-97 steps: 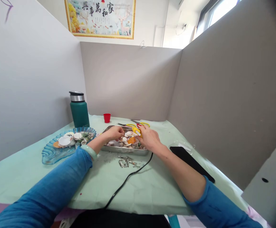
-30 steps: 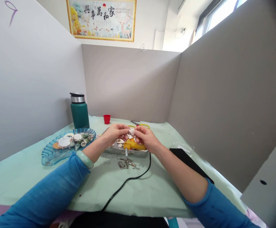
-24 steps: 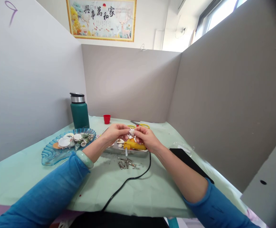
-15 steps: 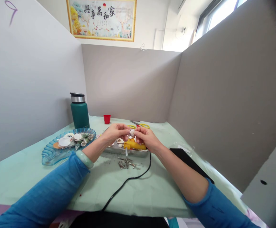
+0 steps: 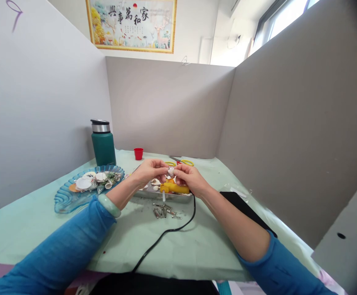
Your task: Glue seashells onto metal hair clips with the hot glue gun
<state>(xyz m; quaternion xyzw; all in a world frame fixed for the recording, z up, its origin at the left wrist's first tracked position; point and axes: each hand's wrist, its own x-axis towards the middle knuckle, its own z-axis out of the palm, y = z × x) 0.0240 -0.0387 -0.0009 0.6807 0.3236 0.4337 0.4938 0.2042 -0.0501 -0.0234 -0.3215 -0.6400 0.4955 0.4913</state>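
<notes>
A small whitish, speckled shell is pinched between the fingertips of my left hand and my right hand, above a metal tray. Both hands are closed on it, left and right sides each. Just below them a yellow glue gun lies across the tray, its pale nozzle end pointing toward me. Several shells lie in the tray, partly hidden by my hands. In front of the tray is a small heap of metal clips.
On the left, a blue scalloped dish holds shells, with a green bottle behind it. A red cup and yellow-handled scissors are at the back. A black cord crosses the table; a black flat object lies right.
</notes>
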